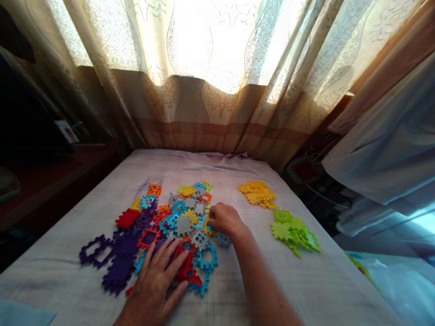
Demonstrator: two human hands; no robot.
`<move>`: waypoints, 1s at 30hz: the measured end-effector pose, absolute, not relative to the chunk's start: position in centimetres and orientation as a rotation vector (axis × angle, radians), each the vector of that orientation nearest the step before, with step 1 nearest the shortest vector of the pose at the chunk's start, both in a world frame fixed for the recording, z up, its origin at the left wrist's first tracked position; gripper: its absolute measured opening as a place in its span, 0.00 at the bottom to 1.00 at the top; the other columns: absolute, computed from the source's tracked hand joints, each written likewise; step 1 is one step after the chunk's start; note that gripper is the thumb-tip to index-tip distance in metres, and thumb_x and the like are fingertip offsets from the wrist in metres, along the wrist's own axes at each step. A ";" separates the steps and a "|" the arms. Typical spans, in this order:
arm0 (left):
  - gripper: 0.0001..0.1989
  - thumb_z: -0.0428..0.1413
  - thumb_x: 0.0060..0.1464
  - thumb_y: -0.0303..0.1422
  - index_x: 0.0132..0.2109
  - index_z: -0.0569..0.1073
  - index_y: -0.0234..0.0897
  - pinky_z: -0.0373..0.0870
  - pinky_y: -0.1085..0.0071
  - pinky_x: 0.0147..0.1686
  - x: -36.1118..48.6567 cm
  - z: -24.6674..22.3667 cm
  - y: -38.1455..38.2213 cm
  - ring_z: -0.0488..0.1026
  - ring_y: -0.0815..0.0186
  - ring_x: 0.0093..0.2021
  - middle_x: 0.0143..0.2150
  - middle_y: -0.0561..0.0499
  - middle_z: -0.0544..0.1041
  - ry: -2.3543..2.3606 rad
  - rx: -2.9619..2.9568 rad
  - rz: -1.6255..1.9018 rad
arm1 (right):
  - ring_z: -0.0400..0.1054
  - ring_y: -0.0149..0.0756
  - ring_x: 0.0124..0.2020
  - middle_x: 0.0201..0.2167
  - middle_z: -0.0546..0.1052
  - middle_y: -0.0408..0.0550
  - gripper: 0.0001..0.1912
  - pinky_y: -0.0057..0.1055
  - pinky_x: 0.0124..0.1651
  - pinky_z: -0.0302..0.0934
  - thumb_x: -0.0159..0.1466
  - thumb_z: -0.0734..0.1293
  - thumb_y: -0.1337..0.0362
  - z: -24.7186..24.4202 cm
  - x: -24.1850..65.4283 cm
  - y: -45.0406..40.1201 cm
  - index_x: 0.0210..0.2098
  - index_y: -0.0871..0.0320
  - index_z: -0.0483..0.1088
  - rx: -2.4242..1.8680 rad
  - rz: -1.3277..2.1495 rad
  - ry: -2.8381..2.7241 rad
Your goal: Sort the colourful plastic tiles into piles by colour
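Toothed plastic tiles in many colours lie in a mixed pile [183, 225] in the middle of the white sheet. My left hand [159, 271] rests on the near side of the pile, fingers spread, beside red and purple tiles. At the pile's right edge, my right hand [224, 219] has its fingers curled down against yellow and blue tiles; what its fingertips hold, if anything, is hidden. Purple tiles [118, 269] spread on the left side. Apart from the pile, on the right, are a heap of yellow tiles [257, 194] and a heap of green tiles [294, 230].
Behind the sheet-covered surface [190, 163] hangs a patterned curtain [217, 108] with bright light through it. A dark shelf [61, 167] stands on the left. Clothes [384, 145] hang on the right, above a clear plastic bag [394, 280]. Light blue cloth [25, 312] lies at the near left.
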State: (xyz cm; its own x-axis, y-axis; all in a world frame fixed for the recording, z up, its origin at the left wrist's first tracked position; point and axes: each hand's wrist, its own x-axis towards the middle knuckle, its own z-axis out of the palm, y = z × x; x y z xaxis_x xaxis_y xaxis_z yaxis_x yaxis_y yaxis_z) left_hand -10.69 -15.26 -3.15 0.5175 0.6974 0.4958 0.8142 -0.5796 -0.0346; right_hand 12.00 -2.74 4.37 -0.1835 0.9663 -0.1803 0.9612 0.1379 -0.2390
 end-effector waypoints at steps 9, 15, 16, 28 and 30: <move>0.29 0.54 0.58 0.42 0.66 0.62 0.48 0.48 0.53 0.68 -10.8 -3.0 -14.8 0.64 0.57 0.64 0.65 0.48 0.67 -1.190 -2.457 -0.688 | 0.71 0.34 0.36 0.33 0.78 0.45 0.09 0.28 0.41 0.62 0.57 0.67 0.67 3.0 16.9 -0.2 0.39 0.57 0.74 -1.872 0.515 -1.675; 0.29 0.55 0.58 0.42 0.65 0.63 0.48 0.47 0.55 0.68 -10.9 -3.3 -14.7 0.65 0.57 0.63 0.64 0.48 0.69 -1.184 -2.465 -0.719 | 0.75 0.36 0.37 0.37 0.77 0.49 0.20 0.30 0.37 0.71 0.59 0.62 0.63 -0.8 21.4 2.1 0.50 0.61 0.67 -1.673 0.661 -0.867; 0.29 0.55 0.58 0.42 0.65 0.63 0.48 0.45 0.55 0.69 -10.9 -3.3 -14.7 0.65 0.58 0.63 0.64 0.48 0.69 -1.181 -2.458 -0.712 | 0.75 0.36 0.39 0.40 0.77 0.51 0.21 0.29 0.38 0.71 0.60 0.61 0.63 -1.1 21.9 2.3 0.53 0.61 0.65 -1.665 0.652 -0.829; 0.28 0.54 0.58 0.41 0.65 0.63 0.45 0.40 0.56 0.70 -10.7 -2.8 -14.8 0.60 0.59 0.66 0.65 0.47 0.67 -1.139 -2.424 -0.676 | 0.75 0.40 0.43 0.49 0.76 0.55 0.26 0.33 0.39 0.73 0.56 0.61 0.65 -1.6 23.4 2.0 0.54 0.60 0.68 -1.606 0.664 -0.679; 0.29 0.55 0.58 0.41 0.65 0.63 0.44 0.37 0.57 0.70 -10.7 -2.8 -14.9 0.59 0.59 0.67 0.65 0.47 0.66 -1.148 -2.426 -0.656 | 0.75 0.38 0.38 0.44 0.78 0.53 0.22 0.32 0.36 0.72 0.56 0.61 0.63 -1.0 22.8 1.9 0.49 0.61 0.72 -1.593 0.695 -0.765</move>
